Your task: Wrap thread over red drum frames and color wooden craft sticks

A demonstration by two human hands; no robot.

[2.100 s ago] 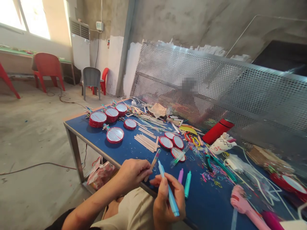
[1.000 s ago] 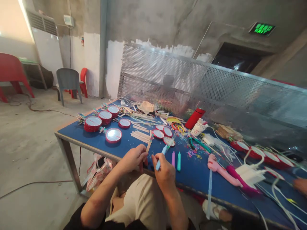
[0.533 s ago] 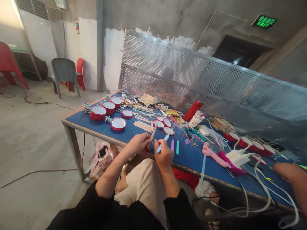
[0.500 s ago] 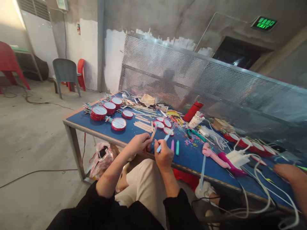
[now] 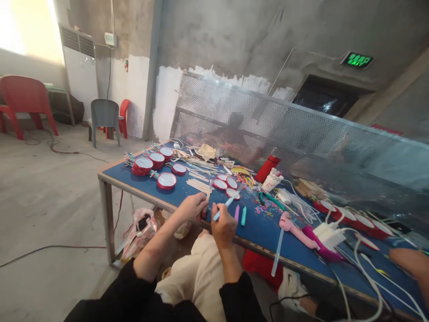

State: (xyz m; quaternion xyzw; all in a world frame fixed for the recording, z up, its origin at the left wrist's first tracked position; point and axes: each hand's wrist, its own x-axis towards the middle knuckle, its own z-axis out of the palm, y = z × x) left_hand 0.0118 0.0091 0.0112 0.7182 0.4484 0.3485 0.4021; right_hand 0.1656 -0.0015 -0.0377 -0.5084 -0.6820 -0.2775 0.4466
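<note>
My left hand (image 5: 194, 207) pinches a flat wooden craft stick (image 5: 209, 191), which points up and away over the table's front edge. My right hand (image 5: 223, 226) is closed round a light blue marker (image 5: 225, 207), its far end pointing up and to the right. To the right of that hand lie a purple marker (image 5: 237, 213) and a teal marker (image 5: 243, 216). Beyond my hands are a row of bare craft sticks (image 5: 198, 186) and several round red-rimmed discs (image 5: 232, 182). More red-rimmed discs with sticks attached (image 5: 166, 180) stand at the left, some stacked.
A pink glue gun (image 5: 298, 230) with its glue stick hanging over the edge lies at right, beside white chargers and cables (image 5: 330, 234). Further back are a red bottle (image 5: 267, 168), a paper cup (image 5: 272, 180) and a perforated metal screen (image 5: 214, 107). Another person's hand (image 5: 407, 263) is at far right.
My view has swung right, then slightly back left. The right hand has turned from palm-up beside the stick to a writing grip on the blue marker. The left hand keeps the craft stick.
</note>
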